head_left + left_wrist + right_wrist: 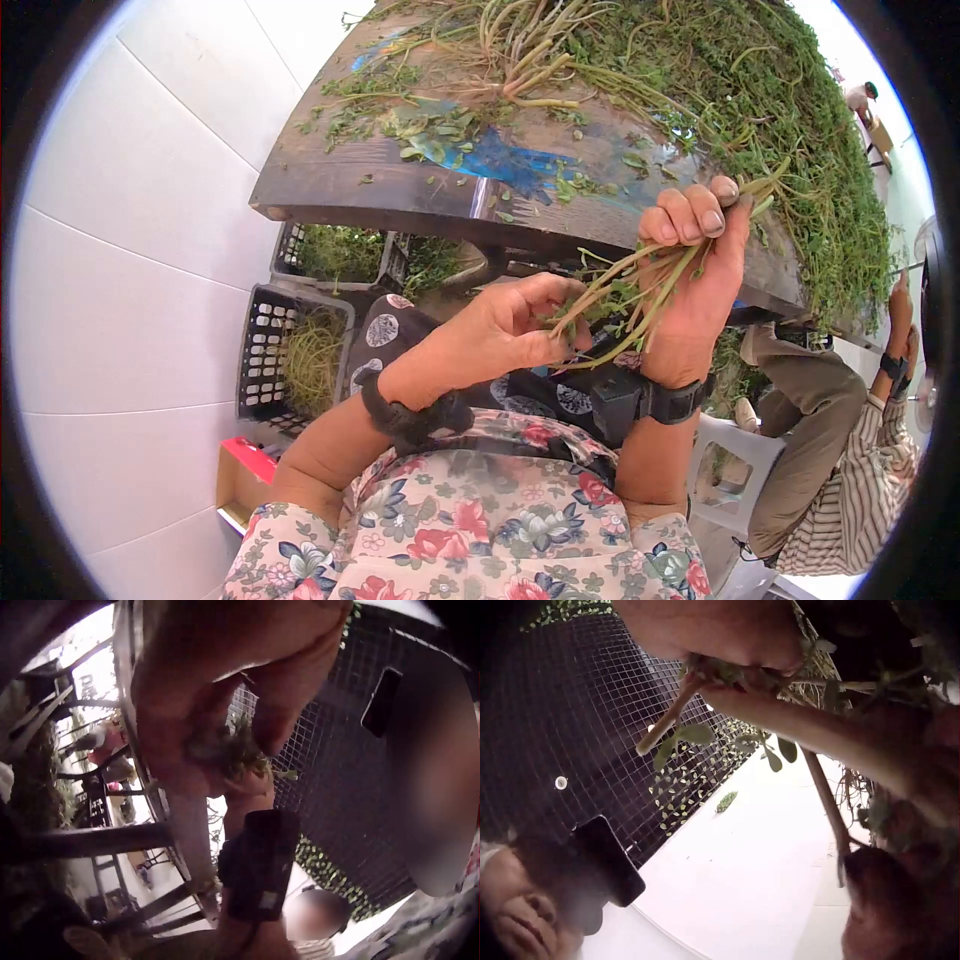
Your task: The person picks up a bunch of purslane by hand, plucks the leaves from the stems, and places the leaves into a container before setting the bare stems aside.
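In the head view my right hand (pixel 700 260) grips a bunch of leafy plant stems (pixel 650 285), its fingers curled over the upper part. The long pale-brown stems hang down and left toward my left hand (pixel 505 325), whose thumb and fingers pinch at the lower ends. Small green leaves (pixel 244 754) show at the left fingertips in the left wrist view. Close up in the right wrist view, a thick stem (pixel 810 731) crosses below the fingers, with rounded leaves on thinner side shoots. The palm sides of both hands are partly hidden by the stems.
A dark table (pixel 350 190) ahead bears a large heap of greens (pixel 740 80) and loose stems. Black crates (pixel 268 345) with plants stand low at left, near a red box (pixel 245 465). Another person (pixel 850 480) sits at right beside a white stool (pixel 735 465).
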### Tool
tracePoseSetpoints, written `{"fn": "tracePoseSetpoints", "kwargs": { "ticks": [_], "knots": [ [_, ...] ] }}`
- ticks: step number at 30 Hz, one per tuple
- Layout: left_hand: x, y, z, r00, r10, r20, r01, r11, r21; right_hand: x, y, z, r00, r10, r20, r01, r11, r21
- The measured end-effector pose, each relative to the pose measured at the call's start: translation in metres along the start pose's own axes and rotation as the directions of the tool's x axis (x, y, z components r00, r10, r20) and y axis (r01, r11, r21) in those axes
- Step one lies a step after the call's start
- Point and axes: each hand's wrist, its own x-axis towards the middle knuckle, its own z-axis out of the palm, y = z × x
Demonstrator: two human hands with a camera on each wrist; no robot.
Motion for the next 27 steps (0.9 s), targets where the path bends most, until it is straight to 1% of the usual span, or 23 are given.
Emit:
{"fn": "tracePoseSetpoints", "kwargs": {
  "ticks": [2,5,7,10,13,14,16,19,20,23,26,27],
  "knots": [
    [-0.001,0.003,0.001,0.997,-0.076,0.015,0.077,0.993,-0.085,0.000,0.001,0.002,1.000,0.002,-0.013,-0.002,1.000,0.003],
    [0.000,-0.002,0.001,0.996,-0.077,-0.036,0.067,0.973,-0.221,-0.001,0.002,0.007,0.999,0.011,-0.044,-0.011,1.000,0.007],
    [0.001,-0.004,0.002,0.996,-0.088,-0.032,0.075,0.952,-0.298,-0.002,0.002,0.007,0.999,0.024,-0.048,-0.024,1.000,0.002],
    [0.003,-0.005,0.003,0.990,-0.136,-0.036,0.110,0.909,-0.401,-0.003,0.005,0.008,0.999,0.034,-0.003,-0.034,0.998,-0.047],
    [0.004,-0.004,0.001,0.986,-0.165,-0.024,0.136,0.879,-0.457,-0.003,0.005,0.007,0.999,0.043,0.013,-0.042,0.998,-0.041],
    [0.005,-0.005,0.001,0.985,-0.169,-0.016,0.142,0.872,-0.469,-0.003,0.005,0.008,0.999,0.042,-0.003,-0.042,0.998,-0.053],
    [0.006,-0.007,-0.002,0.973,-0.230,-0.010,0.201,0.868,-0.455,-0.004,0.007,0.012,0.999,0.041,-0.033,-0.044,0.996,-0.079],
    [0.005,-0.003,-0.003,0.950,-0.312,0.005,0.289,0.874,-0.390,-0.005,0.004,0.011,0.998,0.057,0.013,-0.055,0.992,-0.113],
    [0.005,-0.002,-0.002,0.941,-0.337,0.011,0.318,0.877,-0.361,-0.004,0.003,0.012,0.999,0.041,0.025,-0.037,0.993,-0.116],
    [0.005,-0.003,-0.001,0.933,-0.360,-0.017,0.326,0.863,-0.386,-0.004,0.002,0.015,0.999,0.000,0.041,0.005,0.990,-0.138],
    [0.007,0.007,-0.004,0.936,-0.350,-0.022,0.332,0.905,-0.266,-0.007,0.007,0.026,0.999,-0.011,0.031,0.017,0.980,-0.199],
    [0.007,0.004,-0.005,0.972,-0.222,-0.081,0.222,0.975,-0.003,-0.009,0.008,0.030,1.000,-0.008,0.029,0.014,0.973,-0.229]
  ]
}}
